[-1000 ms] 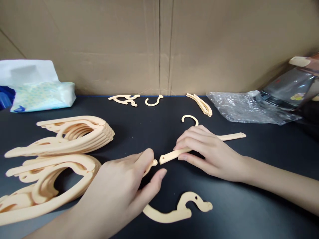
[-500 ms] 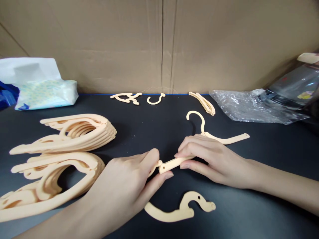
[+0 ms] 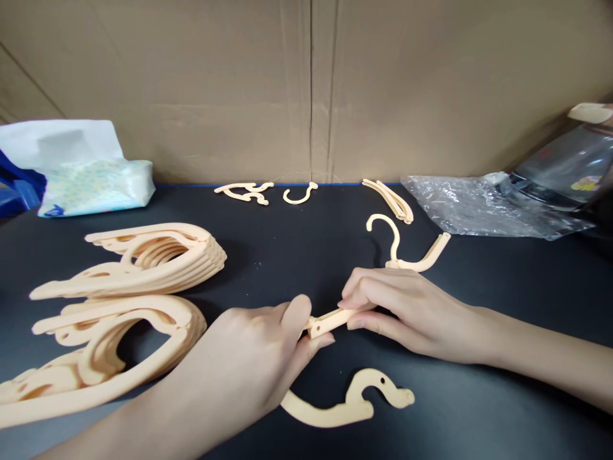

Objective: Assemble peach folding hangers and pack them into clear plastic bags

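Observation:
A cream plastic clothes hanger [image 3: 330, 321] with a hook [image 3: 390, 223] lies in my right hand [image 3: 387, 303], whose fingers pinch one of its arms. The other arm sticks out beyond the knuckles, angled up to the right. My left hand [image 3: 268, 345] is closed on a cream hanger piece [image 3: 304, 329] that is mostly hidden by the fingers. That piece meets the holed end of the hanger arm. Below the hands, a loose curved hanger piece [image 3: 330, 414] with a hole lies on the table, its left end covered by my left hand.
Two stacks of hanger parts, a far stack [image 3: 191, 275] and a near stack [image 3: 172, 345], lie at left. Along the back are curved pieces [image 3: 246, 191], a loose hook [image 3: 301, 193] and slim arms [image 3: 390, 199]. A tissue pack [image 3: 96, 185] stands left, clear plastic [image 3: 460, 204] right.
The hanger's far arm has swung upward and its hook has shifted slightly right. The piece in my left hand now sits closer into the arm's end.

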`<state>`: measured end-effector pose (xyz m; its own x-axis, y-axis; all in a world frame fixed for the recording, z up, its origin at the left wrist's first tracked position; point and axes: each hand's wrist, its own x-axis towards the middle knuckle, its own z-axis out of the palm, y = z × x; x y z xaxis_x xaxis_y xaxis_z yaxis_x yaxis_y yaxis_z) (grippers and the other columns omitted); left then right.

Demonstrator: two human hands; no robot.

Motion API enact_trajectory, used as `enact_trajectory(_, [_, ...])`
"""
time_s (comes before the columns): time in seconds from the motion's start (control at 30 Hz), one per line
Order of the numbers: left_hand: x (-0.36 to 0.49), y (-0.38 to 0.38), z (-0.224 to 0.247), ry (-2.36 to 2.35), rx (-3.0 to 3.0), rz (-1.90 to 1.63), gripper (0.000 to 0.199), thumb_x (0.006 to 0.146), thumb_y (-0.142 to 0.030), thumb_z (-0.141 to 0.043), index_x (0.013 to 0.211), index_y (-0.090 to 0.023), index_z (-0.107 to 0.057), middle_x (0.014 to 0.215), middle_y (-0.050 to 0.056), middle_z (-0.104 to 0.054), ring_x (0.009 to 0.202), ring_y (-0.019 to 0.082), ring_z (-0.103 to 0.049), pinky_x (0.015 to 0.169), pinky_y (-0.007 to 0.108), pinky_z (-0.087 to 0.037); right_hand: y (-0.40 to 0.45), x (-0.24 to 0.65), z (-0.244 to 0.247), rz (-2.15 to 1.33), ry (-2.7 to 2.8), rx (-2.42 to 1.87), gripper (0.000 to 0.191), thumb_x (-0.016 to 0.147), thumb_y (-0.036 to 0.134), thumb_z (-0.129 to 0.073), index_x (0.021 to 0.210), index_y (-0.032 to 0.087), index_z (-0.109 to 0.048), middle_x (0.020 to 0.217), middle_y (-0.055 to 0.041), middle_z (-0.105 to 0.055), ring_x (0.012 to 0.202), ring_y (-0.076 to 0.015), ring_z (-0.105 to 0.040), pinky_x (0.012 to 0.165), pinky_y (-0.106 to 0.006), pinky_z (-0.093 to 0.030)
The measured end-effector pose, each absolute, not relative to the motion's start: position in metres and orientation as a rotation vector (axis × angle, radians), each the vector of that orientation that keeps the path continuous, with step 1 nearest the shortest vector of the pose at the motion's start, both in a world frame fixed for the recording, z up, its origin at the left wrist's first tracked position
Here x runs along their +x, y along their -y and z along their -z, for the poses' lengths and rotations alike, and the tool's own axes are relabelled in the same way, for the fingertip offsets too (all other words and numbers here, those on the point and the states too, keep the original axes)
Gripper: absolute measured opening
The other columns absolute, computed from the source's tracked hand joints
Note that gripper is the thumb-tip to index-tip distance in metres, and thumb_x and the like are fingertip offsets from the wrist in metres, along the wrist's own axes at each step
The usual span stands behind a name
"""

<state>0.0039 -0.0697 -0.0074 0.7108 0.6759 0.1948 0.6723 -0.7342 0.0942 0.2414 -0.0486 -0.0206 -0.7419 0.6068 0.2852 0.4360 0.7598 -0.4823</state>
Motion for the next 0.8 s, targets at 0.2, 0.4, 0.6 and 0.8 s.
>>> enact_trajectory(0.2, [0.002, 0.07, 0.016, -1.04, 3.09, -0.396, 0.038, 0.107, -0.026, -0.019, 0.074, -0.023, -0.037, 0.05, -0.007, -0.046, 0.033, 0.012, -0.049, 0.036, 0.027, -0.024, 0.049, 0.241, 0.018, -0.674, 2.503, -0.818, 0.016, 0.102, 0.027, -0.046, 0.092, 0.017, -0.056, 0.09, -0.0025, -0.065, 0.075, -0.0105, -0.062, 0.065, -0.023, -0.046])
enact_trajectory(0.4, [0.002, 0.072, 0.02, -1.016, 3.092, -0.433, 0.029, 0.104, -0.024, -0.025, 0.076, -0.024, -0.035, 0.052, -0.008, -0.044, 0.033, 0.013, -0.047, 0.036, 0.029, -0.023, 0.05, 0.241, 0.018, -0.765, 2.483, -0.812, 0.012, 0.1, 0.026, -0.05, 0.094, 0.018, -0.057, 0.09, -0.0009, -0.065, 0.077, -0.0096, -0.062, 0.068, -0.021, -0.047])
enact_trajectory(0.6, [-0.001, 0.071, 0.017, -1.014, 3.04, -0.456, 0.021, 0.102, -0.023, -0.032, 0.083, -0.021, -0.043, 0.058, -0.006, -0.051, 0.042, 0.013, -0.054, 0.038, 0.027, -0.029, 0.05, 0.241, 0.021, -0.631, 2.49, -0.771, 0.012, 0.1, 0.027, -0.052, 0.097, 0.018, -0.059, 0.089, -0.0006, -0.065, 0.075, -0.0093, -0.061, 0.066, -0.022, -0.045])
enact_trajectory(0.8, [0.001, 0.068, 0.008, -0.923, 2.966, -0.544, 0.022, 0.093, -0.011, -0.039, 0.08, -0.017, -0.056, 0.07, 0.001, -0.054, 0.063, 0.018, -0.053, 0.051, 0.03, -0.039, 0.043, 0.245, 0.022, -0.517, 2.479, -0.8, 0.018, 0.096, 0.035, -0.059, 0.097, 0.017, -0.063, 0.089, -0.0027, -0.066, 0.08, -0.0129, -0.061, 0.072, -0.026, -0.046])
